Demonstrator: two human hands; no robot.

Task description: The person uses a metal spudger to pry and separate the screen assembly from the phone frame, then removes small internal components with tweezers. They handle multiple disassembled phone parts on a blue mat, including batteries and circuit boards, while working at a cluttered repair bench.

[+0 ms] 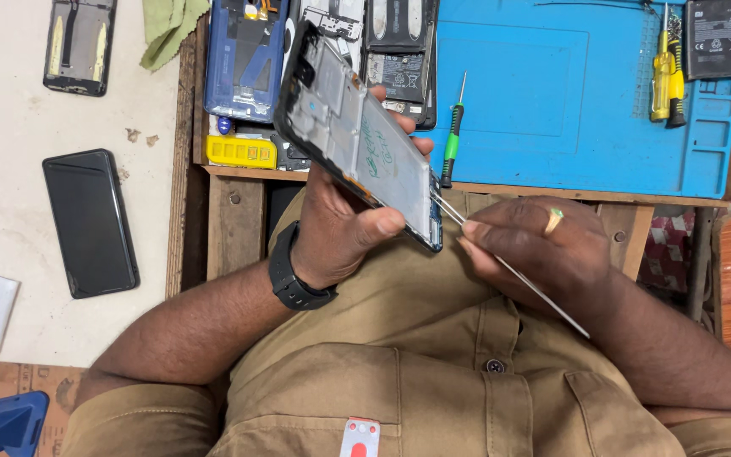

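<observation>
My left hand [340,224] grips an opened phone frame [357,135], tilted with its bare metal inner side up; my thumb lies along its near edge. A black watch sits on that wrist. My right hand [543,250], with a ring on one finger, pinches thin metal tweezers [518,275]. Their tips touch the lower corner of the phone frame near my left thumb. Both hands hover over my lap, just in front of the bench edge.
A blue work mat [552,101] covers the bench, with a green screwdriver [453,135], yellow screwdrivers [666,76] and a battery [715,38] on it. A blue phone back [243,55], yellow part [241,152] and other phone parts lie left. Two dark phones [90,222] rest on the white surface.
</observation>
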